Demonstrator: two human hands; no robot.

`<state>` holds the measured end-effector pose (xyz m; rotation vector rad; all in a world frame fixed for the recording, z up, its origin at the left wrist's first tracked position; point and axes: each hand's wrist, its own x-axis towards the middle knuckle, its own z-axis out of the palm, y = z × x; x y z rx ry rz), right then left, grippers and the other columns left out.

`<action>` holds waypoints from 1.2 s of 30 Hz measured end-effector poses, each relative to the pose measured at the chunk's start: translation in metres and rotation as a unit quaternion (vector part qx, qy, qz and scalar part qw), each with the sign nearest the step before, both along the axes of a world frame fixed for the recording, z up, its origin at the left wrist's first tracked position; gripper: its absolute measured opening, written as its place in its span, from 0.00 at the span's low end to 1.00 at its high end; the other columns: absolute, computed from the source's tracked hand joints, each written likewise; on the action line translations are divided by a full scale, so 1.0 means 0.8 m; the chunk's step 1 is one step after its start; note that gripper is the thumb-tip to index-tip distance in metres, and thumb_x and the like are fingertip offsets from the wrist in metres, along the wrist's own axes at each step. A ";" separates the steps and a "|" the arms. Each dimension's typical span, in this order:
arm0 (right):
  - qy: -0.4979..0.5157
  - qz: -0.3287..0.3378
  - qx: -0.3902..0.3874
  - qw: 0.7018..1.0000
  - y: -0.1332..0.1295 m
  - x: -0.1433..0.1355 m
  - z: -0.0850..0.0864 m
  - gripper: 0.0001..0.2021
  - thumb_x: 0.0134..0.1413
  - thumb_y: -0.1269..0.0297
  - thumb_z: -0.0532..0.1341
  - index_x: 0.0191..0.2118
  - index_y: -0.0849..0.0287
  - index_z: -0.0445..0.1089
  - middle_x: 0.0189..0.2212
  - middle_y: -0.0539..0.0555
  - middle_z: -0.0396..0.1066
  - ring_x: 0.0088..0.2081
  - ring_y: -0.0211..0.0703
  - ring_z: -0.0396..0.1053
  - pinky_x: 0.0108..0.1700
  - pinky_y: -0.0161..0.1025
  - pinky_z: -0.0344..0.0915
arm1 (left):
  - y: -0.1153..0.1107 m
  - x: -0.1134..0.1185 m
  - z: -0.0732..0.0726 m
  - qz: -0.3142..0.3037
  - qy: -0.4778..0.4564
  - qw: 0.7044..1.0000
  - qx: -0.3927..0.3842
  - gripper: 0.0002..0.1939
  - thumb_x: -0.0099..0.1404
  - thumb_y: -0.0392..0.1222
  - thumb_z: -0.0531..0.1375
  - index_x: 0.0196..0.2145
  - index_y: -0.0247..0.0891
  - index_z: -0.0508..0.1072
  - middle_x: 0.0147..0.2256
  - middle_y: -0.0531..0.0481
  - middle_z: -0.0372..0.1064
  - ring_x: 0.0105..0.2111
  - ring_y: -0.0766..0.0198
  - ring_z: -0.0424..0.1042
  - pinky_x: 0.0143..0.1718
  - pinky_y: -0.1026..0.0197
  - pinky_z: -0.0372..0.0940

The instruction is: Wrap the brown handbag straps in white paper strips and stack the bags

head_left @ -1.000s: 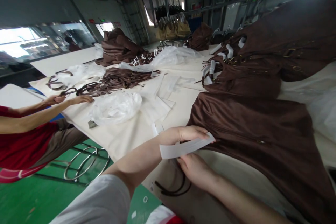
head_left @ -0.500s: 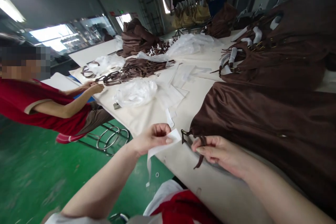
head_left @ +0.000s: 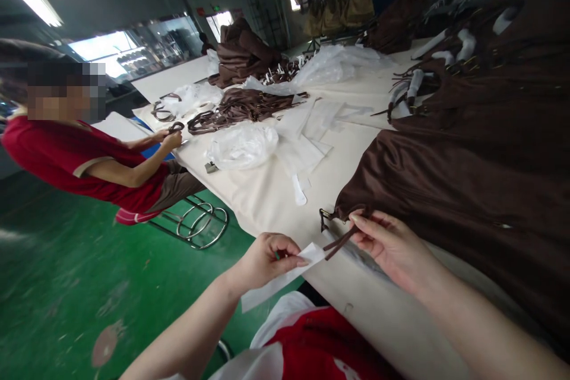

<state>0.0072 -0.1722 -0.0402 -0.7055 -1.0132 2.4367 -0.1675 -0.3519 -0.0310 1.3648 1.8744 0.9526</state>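
Observation:
My left hand (head_left: 274, 258) pinches a strip of thin white paper (head_left: 271, 291), whose upper end sticks out past the fingertips. Between the thumb and fingers of my right hand (head_left: 385, 243) is a narrow brown strap (head_left: 341, 244). Its two loose ends point left and come close to the paper's tip; whether they touch I cannot tell. Beside that hand, at the table edge, lies a brown bag (head_left: 445, 190) of shiny material, with a metal-ringed tab (head_left: 326, 217) at its near corner.
A co-worker in a red shirt (head_left: 120, 160) sits at the left, handling a brown strap. On the white table (head_left: 253, 202) lie clear plastic bags (head_left: 243, 145), a heap of brown straps (head_left: 249, 105), white sheets (head_left: 303, 151) and more brown bags with wrapped handles (head_left: 465, 44).
My right hand has turned and raised the strap, so its ends now point left toward the paper. My left hand and the paper are lower in view. The whole view has shifted slightly.

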 end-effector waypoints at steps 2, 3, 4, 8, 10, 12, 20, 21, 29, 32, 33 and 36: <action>0.000 -0.018 -0.002 1.000 0.001 -0.001 -0.001 0.11 0.38 0.63 0.72 0.31 0.59 0.75 0.27 0.48 0.72 0.25 0.30 0.69 0.28 0.26 0.66 | -0.003 0.001 0.001 -0.014 0.040 0.999 0.020 0.11 0.59 0.45 0.63 0.28 0.33 0.74 0.25 0.49 0.71 0.24 0.70 0.66 0.27 0.69 0.59; 0.000 -0.023 0.000 1.000 0.000 -0.002 -0.001 0.12 0.38 0.63 0.72 0.31 0.59 0.75 0.26 0.48 0.71 0.25 0.30 0.69 0.28 0.27 0.67 | -0.003 0.002 0.001 -0.019 0.050 0.998 0.026 0.10 0.60 0.45 0.63 0.28 0.33 0.74 0.26 0.49 0.71 0.25 0.70 0.66 0.27 0.69 0.60; 0.000 -0.024 0.002 1.000 0.000 -0.002 -0.002 0.12 0.38 0.63 0.72 0.31 0.59 0.75 0.26 0.48 0.71 0.26 0.31 0.69 0.28 0.27 0.67 | -0.004 0.003 0.001 -0.022 0.055 0.998 0.028 0.10 0.60 0.45 0.63 0.29 0.34 0.75 0.26 0.48 0.71 0.25 0.70 0.67 0.28 0.69 0.60; -0.003 -0.009 0.012 1.000 -0.001 -0.002 -0.003 0.14 0.36 0.61 0.73 0.31 0.60 0.74 0.26 0.49 0.71 0.25 0.32 0.69 0.29 0.30 0.67 | 0.000 0.008 0.000 -0.001 0.054 0.998 0.021 0.13 0.59 0.47 0.63 0.28 0.33 0.74 0.25 0.49 0.71 0.24 0.70 0.65 0.26 0.69 0.59; -0.011 0.006 0.031 0.999 -0.001 -0.001 -0.005 0.14 0.37 0.60 0.73 0.32 0.60 0.74 0.28 0.50 0.72 0.26 0.33 0.69 0.29 0.30 0.67 | 0.003 0.009 0.001 0.013 0.044 0.999 0.013 0.14 0.59 0.48 0.63 0.27 0.33 0.74 0.24 0.49 0.70 0.23 0.70 0.64 0.25 0.68 0.59; -0.022 0.023 0.061 0.998 -0.001 -0.001 -0.008 0.15 0.39 0.58 0.72 0.33 0.60 0.74 0.29 0.51 0.73 0.27 0.34 0.70 0.30 0.31 0.67 | 0.006 0.010 0.002 0.020 0.033 0.999 0.001 0.15 0.58 0.49 0.63 0.26 0.32 0.74 0.23 0.49 0.70 0.23 0.69 0.64 0.25 0.68 0.59; -0.086 0.119 0.187 0.971 -0.025 -0.007 -0.029 0.18 0.42 0.51 0.68 0.34 0.61 0.77 0.23 0.52 0.72 0.26 0.38 0.67 0.29 0.35 0.63 | 0.021 0.018 -0.006 0.023 -0.014 0.999 -0.026 0.17 0.58 0.51 0.63 0.28 0.31 0.74 0.24 0.48 0.69 0.23 0.70 0.62 0.24 0.68 0.58; -0.088 0.125 0.210 0.966 -0.028 -0.008 -0.030 0.18 0.42 0.51 0.68 0.34 0.61 0.77 0.24 0.51 0.71 0.26 0.38 0.67 0.29 0.34 0.63 | 0.023 0.019 -0.008 0.025 -0.022 0.999 -0.024 0.17 0.59 0.51 0.62 0.29 0.31 0.75 0.24 0.48 0.68 0.23 0.70 0.62 0.24 0.68 0.58; -0.137 0.116 0.155 0.971 -0.012 -0.009 -0.026 0.24 0.50 0.40 0.56 0.32 0.60 0.69 0.14 0.43 0.58 0.13 0.31 0.54 0.15 0.30 0.47 | 0.022 0.010 0.018 -0.030 0.044 0.998 -0.042 0.14 0.61 0.48 0.61 0.28 0.34 0.76 0.29 0.47 0.67 0.29 0.67 0.65 0.30 0.67 0.60; -0.156 0.138 0.210 0.955 -0.008 -0.009 -0.033 0.21 0.49 0.43 0.58 0.27 0.59 0.66 0.16 0.46 0.64 0.16 0.33 0.61 0.16 0.30 0.53 | 0.018 0.010 0.027 -0.057 -0.016 0.988 -0.140 0.17 0.61 0.51 0.59 0.26 0.32 0.73 0.23 0.52 0.62 0.23 0.71 0.60 0.23 0.69 0.54; -0.166 0.145 0.252 0.942 -0.008 -0.009 -0.035 0.19 0.50 0.45 0.58 0.27 0.59 0.66 0.18 0.48 0.66 0.17 0.34 0.63 0.16 0.30 0.55 | 0.017 0.011 0.029 -0.049 -0.038 0.984 -0.167 0.18 0.61 0.53 0.59 0.25 0.32 0.71 0.21 0.54 0.60 0.22 0.72 0.58 0.21 0.70 0.52; -0.201 0.140 0.342 0.907 -0.012 -0.009 -0.040 0.15 0.49 0.50 0.60 0.30 0.58 0.68 0.23 0.49 0.70 0.19 0.35 0.66 0.16 0.30 0.55 | 0.017 0.012 0.033 -0.018 -0.103 0.964 -0.244 0.21 0.59 0.58 0.59 0.25 0.34 0.67 0.18 0.58 0.55 0.17 0.74 0.55 0.16 0.70 0.49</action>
